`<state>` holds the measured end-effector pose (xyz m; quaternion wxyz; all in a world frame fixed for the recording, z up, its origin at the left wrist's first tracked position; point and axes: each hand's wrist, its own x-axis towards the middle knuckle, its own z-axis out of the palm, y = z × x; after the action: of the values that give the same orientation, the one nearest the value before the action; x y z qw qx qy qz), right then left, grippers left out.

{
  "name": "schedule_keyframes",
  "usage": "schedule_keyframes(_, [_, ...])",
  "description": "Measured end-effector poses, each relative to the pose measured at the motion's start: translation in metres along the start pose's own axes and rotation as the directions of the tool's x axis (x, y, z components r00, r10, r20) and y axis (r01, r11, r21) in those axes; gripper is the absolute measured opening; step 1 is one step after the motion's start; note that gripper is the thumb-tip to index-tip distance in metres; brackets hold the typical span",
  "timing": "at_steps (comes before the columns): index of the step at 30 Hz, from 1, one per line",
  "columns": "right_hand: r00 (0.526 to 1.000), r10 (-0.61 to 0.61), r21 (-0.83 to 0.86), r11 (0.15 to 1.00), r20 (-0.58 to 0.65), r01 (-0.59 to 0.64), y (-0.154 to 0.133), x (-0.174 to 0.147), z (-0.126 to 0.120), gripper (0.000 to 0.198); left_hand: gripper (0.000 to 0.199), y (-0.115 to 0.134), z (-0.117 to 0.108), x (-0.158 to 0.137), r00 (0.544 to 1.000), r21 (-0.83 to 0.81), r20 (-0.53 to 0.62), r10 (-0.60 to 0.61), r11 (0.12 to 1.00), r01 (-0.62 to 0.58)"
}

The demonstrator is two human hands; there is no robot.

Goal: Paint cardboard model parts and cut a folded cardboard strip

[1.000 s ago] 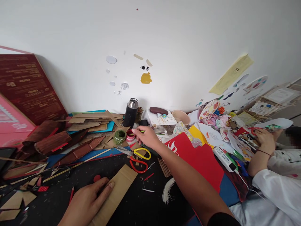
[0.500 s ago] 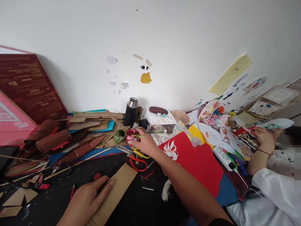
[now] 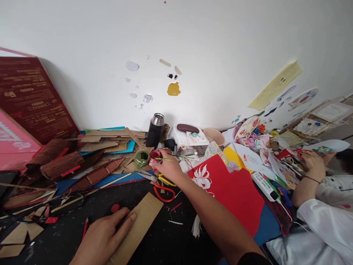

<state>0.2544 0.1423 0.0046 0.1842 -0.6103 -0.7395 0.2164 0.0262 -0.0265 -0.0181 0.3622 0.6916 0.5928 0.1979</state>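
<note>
My left hand (image 3: 106, 233) rests on a long brown cardboard strip (image 3: 143, 221), its thumb on top and its fingers curled by the left edge. My right hand (image 3: 168, 165) reaches across to a small jar of red paint (image 3: 154, 156), with thumb and fingers closed about its right side. A thin green stick (image 3: 164, 159) crosses from the jar's mouth over these fingers. Touching the red jar on its left is an open jar of green paint (image 3: 141, 159). Scissors with red and yellow handles (image 3: 164, 193) lie just below my right hand.
A black flask (image 3: 154, 130) stands behind the jars. Painted brown cardboard pieces (image 3: 93, 176) and scraps lie left. Red card (image 3: 234, 191) lies under my right forearm. Another person's hand (image 3: 314, 162) is at the far right, beside papers and a white power strip (image 3: 265, 187).
The view has shifted slightly. My right hand stays at the red jar, and my left hand stays on the cardboard strip.
</note>
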Motion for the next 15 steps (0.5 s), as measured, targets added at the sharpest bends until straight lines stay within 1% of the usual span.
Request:
schedule_keyframes(7, [1.000, -0.012, -0.004, 1.000, 0.000, 0.012, 0.004, 0.005, 0.008, 0.052, 0.042, -0.001, 0.000, 0.000, 1.000, 0.007, 0.010, -0.001, 1.000, 0.001])
schedule_keyframes(11, [0.999, 0.017, -0.018, 1.000, -0.027, -0.017, 0.007, 0.011, 0.013, 0.044, 0.044, -0.002, 0.002, 0.000, 1.000, 0.021, 0.025, -0.003, 1.000, 0.002])
schedule_keyframes(15, [0.998, 0.009, 0.036, 0.999, -0.060, -0.007, 0.009, 0.011, 0.016, 0.038, 0.044, -0.001, 0.002, 0.000, 0.998, 0.032, 0.050, -0.025, 0.999, 0.023])
